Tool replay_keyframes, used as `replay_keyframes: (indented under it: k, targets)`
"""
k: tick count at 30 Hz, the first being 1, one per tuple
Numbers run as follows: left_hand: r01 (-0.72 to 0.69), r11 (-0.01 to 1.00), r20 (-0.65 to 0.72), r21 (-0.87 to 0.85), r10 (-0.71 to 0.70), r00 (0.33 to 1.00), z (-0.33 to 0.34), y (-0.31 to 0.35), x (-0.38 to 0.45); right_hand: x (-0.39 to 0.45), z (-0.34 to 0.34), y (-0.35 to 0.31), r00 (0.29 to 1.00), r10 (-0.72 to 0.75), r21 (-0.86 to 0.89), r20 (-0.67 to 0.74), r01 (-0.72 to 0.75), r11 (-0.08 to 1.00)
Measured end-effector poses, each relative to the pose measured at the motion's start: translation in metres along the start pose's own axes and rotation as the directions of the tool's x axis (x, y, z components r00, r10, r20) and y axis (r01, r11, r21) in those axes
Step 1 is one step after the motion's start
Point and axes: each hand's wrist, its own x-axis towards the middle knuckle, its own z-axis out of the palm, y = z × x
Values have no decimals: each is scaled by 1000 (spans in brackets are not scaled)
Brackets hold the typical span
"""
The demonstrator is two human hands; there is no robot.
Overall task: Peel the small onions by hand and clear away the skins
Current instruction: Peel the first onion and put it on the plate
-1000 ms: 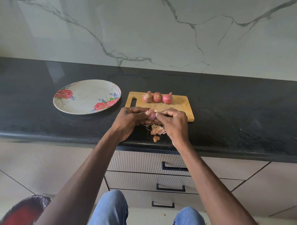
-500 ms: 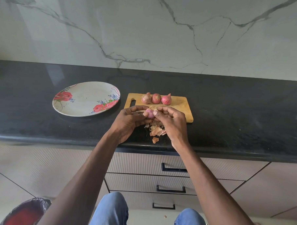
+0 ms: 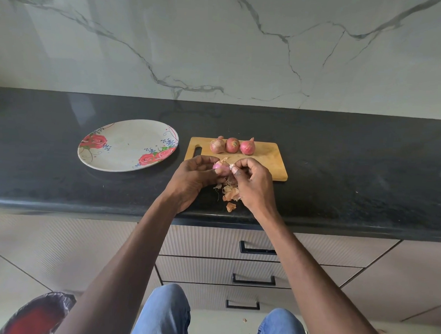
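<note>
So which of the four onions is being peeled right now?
The onion held in both hands, in front of the cutting board; the other three sit untouched in a row on the board's far edge.

Our left hand (image 3: 192,177) and right hand (image 3: 254,182) are bare, with no rings, watch or bands that we can see, and short nails on the fingers (image 3: 235,170) that show. Both forearms are uncovered right up to the edge of the view, so no sleeve appears. Below the drawers (image 3: 255,249) of the counter, our knees show in light blue denim jeans (image 3: 165,313), the cloth faded and softly creased.
</note>
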Motion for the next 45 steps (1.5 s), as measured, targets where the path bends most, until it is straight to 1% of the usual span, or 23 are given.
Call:
replay_keyframes:
  k: [4,10,17,19,23,26,28,32,38,42,45]
  targets:
    - [11,1000,-9,-9,-12,1000,-3,0,1,-1,-1,-1,1000,5,0,-7,-5,1000]
    - [18,1000,-20,-20,-18,1000,-3,1,5,0,-2,0,997,73,65,5,-73,995]
    - [21,1000,-15,-17,-21,1000,-2,2,4,2,-1,3,988,115,54,-107,-109,993]
    - [16,1000,-16,-12,-17,1000,-3,1,5,1,-2,1,990,88,31,-110,-86,996]
    - [-15,1000,-34,7,16,999,-4,-1,6,0,-4,-1,994,-84,23,-68,86,996]
    - [-18,1000,-27,25,18,999,-4,0,5,-1,-4,0,986,-167,74,2,166,983]
    - [-9,999,-18,48,10,1000,-4,1,4,-2,-4,0,979,-202,88,20,200,976]
    - [-12,998,-29,59,13,1000,-4,1,5,-2,-2,0,980,-198,105,25,194,975]
    - [-34,997,-37,66,37,999,-4,1,4,-4,-2,0,963,-268,16,29,267,963]
    - [-37,997,-39,63,40,998,-5,-1,5,-4,-1,2,966,-256,-50,29,257,965]
    - [-35,999,-34,29,36,999,-6,0,5,-4,0,1,978,-203,-15,36,204,979]
